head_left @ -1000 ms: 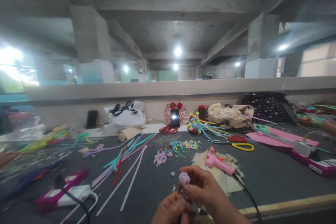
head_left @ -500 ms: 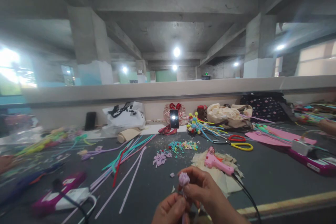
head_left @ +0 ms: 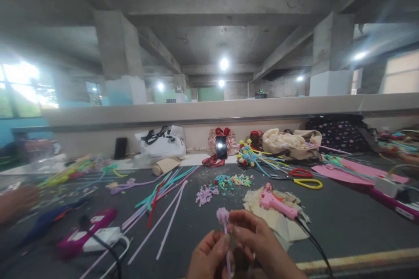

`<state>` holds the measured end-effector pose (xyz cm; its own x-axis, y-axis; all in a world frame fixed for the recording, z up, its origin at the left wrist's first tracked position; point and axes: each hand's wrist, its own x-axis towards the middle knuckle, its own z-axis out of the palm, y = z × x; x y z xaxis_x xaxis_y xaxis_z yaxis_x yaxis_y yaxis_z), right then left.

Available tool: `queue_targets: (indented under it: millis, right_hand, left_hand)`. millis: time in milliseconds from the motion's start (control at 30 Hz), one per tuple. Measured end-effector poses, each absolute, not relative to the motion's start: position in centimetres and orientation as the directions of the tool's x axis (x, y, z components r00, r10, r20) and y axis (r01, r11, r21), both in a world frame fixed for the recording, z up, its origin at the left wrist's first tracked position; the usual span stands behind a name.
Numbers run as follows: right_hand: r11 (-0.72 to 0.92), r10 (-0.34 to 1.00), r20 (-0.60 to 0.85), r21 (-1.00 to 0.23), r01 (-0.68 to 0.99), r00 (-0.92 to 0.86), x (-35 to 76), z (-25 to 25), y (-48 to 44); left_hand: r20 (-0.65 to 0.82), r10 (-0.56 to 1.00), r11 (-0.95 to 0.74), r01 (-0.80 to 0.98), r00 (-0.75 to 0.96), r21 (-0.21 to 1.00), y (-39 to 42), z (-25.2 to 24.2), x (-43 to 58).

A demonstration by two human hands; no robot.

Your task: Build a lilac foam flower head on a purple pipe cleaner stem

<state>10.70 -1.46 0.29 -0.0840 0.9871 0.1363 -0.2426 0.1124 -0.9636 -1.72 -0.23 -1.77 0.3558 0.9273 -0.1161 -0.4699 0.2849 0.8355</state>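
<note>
At the bottom centre, my left hand (head_left: 209, 255) pinches the thin pink stem of a small purple fuzzy flower (head_left: 223, 215), whose bud stands just above my fingers. My right hand (head_left: 258, 242) is closed beside it, its fingertips pressed against the stem just under the bud. Both hands hover over the dark table (head_left: 330, 218) near its front edge. A pink glue gun (head_left: 274, 201) lies on beige paper sheets just right of my hands, its black cord running to the edge.
Long pink, teal and red pipe cleaners (head_left: 163, 200) lie to the left. Small purple pieces (head_left: 205, 195) and coloured bits (head_left: 233, 180) sit ahead. Red and yellow scissors (head_left: 303, 178), a phone (head_left: 221, 147), bags and a power strip (head_left: 88, 235) are around. Other people's hands show at both sides.
The flower has shifted left and risen clear of my right fingers, which now press the stem under the bud. The view has turned slightly, shifting the table's contents rightward.
</note>
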Motion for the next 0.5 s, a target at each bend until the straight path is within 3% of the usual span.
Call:
queue_targets:
  millis: [133,300,500]
  right_hand:
    - [0.016,0.981,0.060,-0.973,-0.231,-0.184,9.7,-0.3,-1.4]
    - [0.132,0.967,0.161,-0.979,-0.154,-0.198,8.7,0.4,-1.3]
    - [0.177,0.966,0.186,-0.982,-0.063,-0.179,8.5,0.6,-1.1]
  left_hand:
    - [-0.140,0.959,0.249,-0.491,0.247,0.835,0.1,-1.0,-2.2]
    - [-0.120,0.982,0.182,-0.546,0.148,0.818,0.1,0.2,-2.6]
    - [-0.056,0.993,0.111,-0.630,0.107,0.768,0.0,0.2,-2.3]
